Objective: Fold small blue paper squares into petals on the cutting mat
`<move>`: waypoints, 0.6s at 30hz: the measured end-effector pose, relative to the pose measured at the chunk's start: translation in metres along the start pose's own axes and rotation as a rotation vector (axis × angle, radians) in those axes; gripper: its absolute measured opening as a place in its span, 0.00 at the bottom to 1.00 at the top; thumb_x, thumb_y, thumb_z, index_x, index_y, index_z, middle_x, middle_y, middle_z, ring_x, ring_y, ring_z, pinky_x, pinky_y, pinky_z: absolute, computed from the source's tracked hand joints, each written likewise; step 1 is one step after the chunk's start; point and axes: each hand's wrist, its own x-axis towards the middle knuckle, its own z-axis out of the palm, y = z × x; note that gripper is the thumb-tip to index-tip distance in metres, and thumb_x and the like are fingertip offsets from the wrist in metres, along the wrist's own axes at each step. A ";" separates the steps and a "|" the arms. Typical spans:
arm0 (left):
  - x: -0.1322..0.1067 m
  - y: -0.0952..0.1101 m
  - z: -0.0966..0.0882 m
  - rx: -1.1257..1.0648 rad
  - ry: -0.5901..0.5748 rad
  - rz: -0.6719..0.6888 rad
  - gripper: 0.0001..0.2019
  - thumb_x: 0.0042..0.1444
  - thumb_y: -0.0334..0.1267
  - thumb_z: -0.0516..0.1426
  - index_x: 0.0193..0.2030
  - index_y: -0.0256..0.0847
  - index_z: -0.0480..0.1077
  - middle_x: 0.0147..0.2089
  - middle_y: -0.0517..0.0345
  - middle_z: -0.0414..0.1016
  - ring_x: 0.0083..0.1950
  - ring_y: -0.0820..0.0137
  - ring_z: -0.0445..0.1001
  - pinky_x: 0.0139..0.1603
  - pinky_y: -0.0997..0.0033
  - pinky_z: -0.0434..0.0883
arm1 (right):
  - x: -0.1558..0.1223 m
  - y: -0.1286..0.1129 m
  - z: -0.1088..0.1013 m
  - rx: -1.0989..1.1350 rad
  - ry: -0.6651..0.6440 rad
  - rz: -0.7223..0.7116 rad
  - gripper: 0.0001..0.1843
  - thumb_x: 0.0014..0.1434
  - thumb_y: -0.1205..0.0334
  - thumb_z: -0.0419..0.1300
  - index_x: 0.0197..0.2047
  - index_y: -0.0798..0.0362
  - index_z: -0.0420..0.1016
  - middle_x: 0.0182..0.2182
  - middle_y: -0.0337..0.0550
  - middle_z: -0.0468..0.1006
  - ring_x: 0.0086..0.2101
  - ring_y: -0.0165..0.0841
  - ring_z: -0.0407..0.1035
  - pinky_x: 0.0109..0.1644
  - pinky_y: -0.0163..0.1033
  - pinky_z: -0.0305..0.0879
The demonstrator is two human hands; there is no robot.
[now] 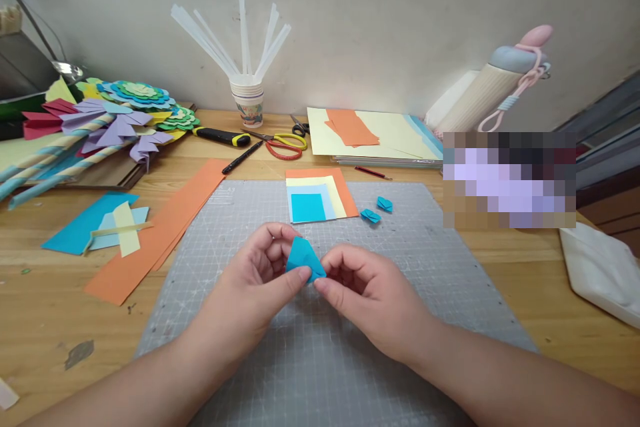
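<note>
Between both hands, above the grey cutting mat (240, 373), is a small piece of folded blue paper (302, 256). My left hand (265, 273) grips its left side, thumb across the front and fingers behind. The right-hand corner is pinched between the thumb and fingers of my right hand (367, 290). Just beyond lie stacked paper squares in orange, yellow, light blue and blue (307, 207). Two small folded blue paper pieces (371, 216) rest on the mat to the right of that stack.
Orange strips (165, 227) and blue paper (83, 227) lie left. Behind the mat are a box cutter (220, 137), a black pen (243, 157), scissors (285, 147) and a paper cup (249, 107) of white strips. Paper flowers (107, 123) stand at the left; a bottle (480, 87) leans right.
</note>
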 end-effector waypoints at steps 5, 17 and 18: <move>-0.001 0.002 0.000 0.045 0.000 -0.045 0.17 0.48 0.32 0.63 0.42 0.44 0.61 0.25 0.70 0.67 0.28 0.77 0.63 0.30 0.77 0.60 | 0.002 -0.001 -0.001 0.040 0.019 0.042 0.07 0.58 0.61 0.60 0.30 0.52 0.67 0.22 0.32 0.63 0.22 0.25 0.57 0.27 0.33 0.55; -0.003 -0.007 -0.004 0.156 -0.082 -0.047 0.15 0.52 0.29 0.60 0.43 0.46 0.62 0.32 0.67 0.69 0.32 0.74 0.70 0.34 0.73 0.64 | 0.003 -0.005 -0.001 0.130 -0.016 0.132 0.07 0.56 0.62 0.59 0.28 0.53 0.65 0.21 0.32 0.67 0.20 0.23 0.57 0.22 0.31 0.54; -0.003 -0.007 -0.003 0.141 -0.096 -0.049 0.14 0.52 0.30 0.60 0.43 0.45 0.62 0.32 0.67 0.70 0.33 0.73 0.71 0.35 0.72 0.65 | 0.003 -0.005 -0.001 0.138 -0.022 0.153 0.07 0.56 0.62 0.59 0.29 0.52 0.65 0.21 0.32 0.67 0.19 0.23 0.57 0.21 0.31 0.54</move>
